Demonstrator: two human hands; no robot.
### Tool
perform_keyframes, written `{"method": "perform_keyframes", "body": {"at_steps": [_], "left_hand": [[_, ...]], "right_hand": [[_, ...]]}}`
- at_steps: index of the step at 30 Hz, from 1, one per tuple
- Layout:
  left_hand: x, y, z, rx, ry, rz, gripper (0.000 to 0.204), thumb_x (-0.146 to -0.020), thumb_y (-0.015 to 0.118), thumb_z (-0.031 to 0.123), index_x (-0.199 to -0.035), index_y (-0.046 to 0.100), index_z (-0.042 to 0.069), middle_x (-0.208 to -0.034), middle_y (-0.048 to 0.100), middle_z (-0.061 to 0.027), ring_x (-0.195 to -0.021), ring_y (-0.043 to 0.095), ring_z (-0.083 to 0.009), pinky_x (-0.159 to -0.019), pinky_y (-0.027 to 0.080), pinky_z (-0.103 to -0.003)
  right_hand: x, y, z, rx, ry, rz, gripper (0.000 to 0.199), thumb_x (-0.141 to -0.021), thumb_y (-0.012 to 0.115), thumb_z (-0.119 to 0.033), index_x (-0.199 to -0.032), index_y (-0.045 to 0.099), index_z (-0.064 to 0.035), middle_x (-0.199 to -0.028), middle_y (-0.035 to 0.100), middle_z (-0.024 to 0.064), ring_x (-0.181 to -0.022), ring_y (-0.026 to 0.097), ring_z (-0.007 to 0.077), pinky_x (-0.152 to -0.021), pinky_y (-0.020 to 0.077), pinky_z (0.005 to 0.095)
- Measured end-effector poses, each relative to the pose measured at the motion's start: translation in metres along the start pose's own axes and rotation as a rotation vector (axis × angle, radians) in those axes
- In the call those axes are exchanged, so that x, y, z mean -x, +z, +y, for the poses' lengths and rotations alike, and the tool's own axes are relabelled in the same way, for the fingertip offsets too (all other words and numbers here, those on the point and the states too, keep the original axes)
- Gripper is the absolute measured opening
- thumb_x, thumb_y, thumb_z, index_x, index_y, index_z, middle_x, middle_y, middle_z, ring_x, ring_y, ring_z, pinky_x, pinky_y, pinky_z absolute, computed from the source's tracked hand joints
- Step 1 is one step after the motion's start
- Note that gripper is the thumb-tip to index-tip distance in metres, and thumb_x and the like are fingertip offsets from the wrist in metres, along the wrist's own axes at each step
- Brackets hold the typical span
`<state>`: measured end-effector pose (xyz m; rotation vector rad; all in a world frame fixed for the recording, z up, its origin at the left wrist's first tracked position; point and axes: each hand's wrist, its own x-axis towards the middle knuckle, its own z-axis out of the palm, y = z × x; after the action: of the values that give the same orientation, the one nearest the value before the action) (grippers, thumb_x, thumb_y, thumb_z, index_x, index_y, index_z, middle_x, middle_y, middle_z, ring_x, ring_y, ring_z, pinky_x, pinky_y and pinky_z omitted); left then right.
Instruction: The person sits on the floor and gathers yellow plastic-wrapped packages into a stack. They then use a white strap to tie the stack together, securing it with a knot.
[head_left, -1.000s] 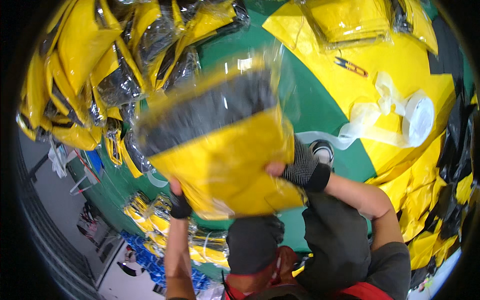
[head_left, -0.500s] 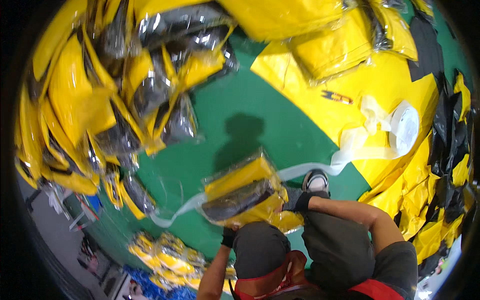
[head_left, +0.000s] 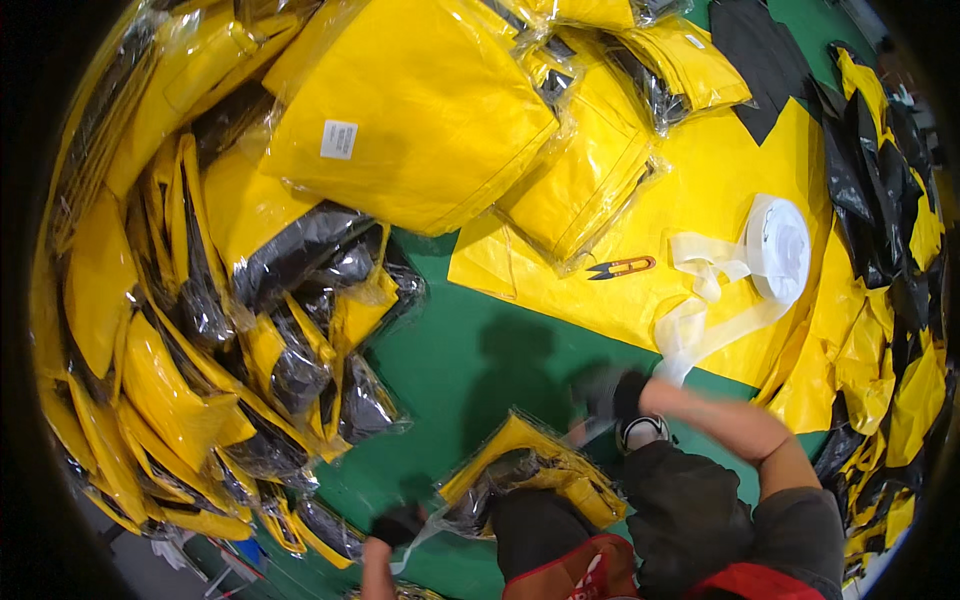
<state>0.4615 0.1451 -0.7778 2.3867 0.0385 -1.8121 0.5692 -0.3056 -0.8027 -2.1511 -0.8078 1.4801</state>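
Observation:
A folded yellow-and-black bundle in clear plastic lies on the green floor close in front of me, partly hidden by my knee. A translucent white strap comes out at its left side, where my left hand, in a dark glove, is closed on it. Above the bundle's right end, near my shoe, is my right hand. Motion smears its gloved fingers, and a pale piece of strap shows just below them. From the white roll of strap a length runs down toward my right wrist.
Orange-handled thread snips lie on a yellow sheet at the right. Plastic-wrapped yellow and black bundles heap up at the left, with more at the far side. Loose yellow and black pieces line the right edge.
My hands have left the bundle's near side: the left is out to the left at the strap, the right has risen above the right end. The view has shifted, showing more of the far side.

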Motion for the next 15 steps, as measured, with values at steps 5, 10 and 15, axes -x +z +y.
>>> {"method": "perform_keyframes", "body": {"at_steps": [5, 10, 15], "left_hand": [[-0.055, -0.221, 0.157, 0.612, 0.765, 0.955, 0.042, -0.09, 0.051, 0.022, -0.126, 0.042, 0.001, -0.125, 0.046, -0.0098, -0.113, 0.044, -0.0181, -0.095, 0.034, -0.03], [-0.153, -0.273, 0.214, 1.27, 0.819, 0.863, 0.05, -0.089, 0.052, 0.032, -0.126, 0.039, 0.0, -0.123, 0.044, -0.0091, -0.106, 0.045, -0.0199, -0.093, 0.034, -0.031], [-0.138, -0.227, 0.218, 1.091, 1.092, 1.062, 0.062, -0.085, 0.058, 0.027, -0.134, 0.028, 0.003, -0.133, 0.036, -0.0099, -0.117, 0.039, -0.0223, -0.099, 0.031, -0.035]], "right_hand": [[0.017, -0.215, 0.055, -0.335, -0.154, 1.702, 0.058, -0.079, 0.058, -0.049, -0.111, 0.05, -0.0018, -0.103, 0.058, 0.0204, -0.097, 0.057, 0.0299, -0.082, 0.0445, 0.0361], [-0.012, -0.242, 0.043, -0.05, -0.069, 1.623, 0.084, -0.064, 0.068, -0.057, -0.126, 0.044, -0.0062, -0.105, 0.057, 0.0221, -0.102, 0.052, 0.0357, -0.088, 0.0402, 0.0401], [0.04, -0.214, 0.016, -0.068, -0.135, 1.56, 0.067, -0.063, 0.068, -0.058, -0.106, 0.062, -0.006, -0.108, 0.057, 0.0184, -0.102, 0.051, 0.0329, -0.092, 0.0372, 0.0415]]}}
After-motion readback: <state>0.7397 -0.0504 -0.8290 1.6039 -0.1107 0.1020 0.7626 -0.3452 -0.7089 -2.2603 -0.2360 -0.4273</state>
